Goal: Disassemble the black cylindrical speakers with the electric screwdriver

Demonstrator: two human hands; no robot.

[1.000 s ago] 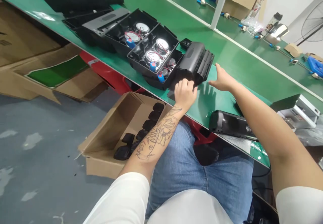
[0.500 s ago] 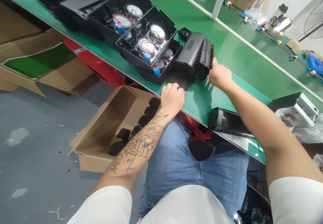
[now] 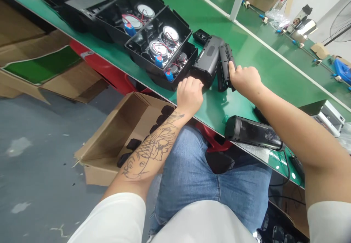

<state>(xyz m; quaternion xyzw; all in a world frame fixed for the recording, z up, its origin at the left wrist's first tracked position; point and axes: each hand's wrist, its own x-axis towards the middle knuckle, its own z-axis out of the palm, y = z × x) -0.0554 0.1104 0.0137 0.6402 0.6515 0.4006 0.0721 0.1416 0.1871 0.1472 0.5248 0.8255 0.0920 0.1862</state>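
Note:
My left hand (image 3: 189, 95) is closed at the near end of a dark grey speaker housing (image 3: 210, 58); what its fingers grip is hidden. My right hand (image 3: 245, 79) pinches a slotted black plastic piece (image 3: 225, 65), tilted beside the housing's right side. Left of the housing lie open black casings (image 3: 161, 65) with round silver speakers, red wires and blue cylinders. A small black part (image 3: 201, 36) sits beyond the housing. Below my right hand, a black cylindrical speaker (image 3: 253, 132) lies near the table's edge.
An open cardboard box (image 3: 109, 144) holding several black parts stands below the table edge at left. A metal-cased device (image 3: 325, 117) is at the right. A white post (image 3: 240, 0) rises behind the green table (image 3: 260, 58).
My right hand has moved slightly right with the slotted piece, which has turned away from the housing. My left hand has moved slightly up, and the dark shape beside it no longer shows.

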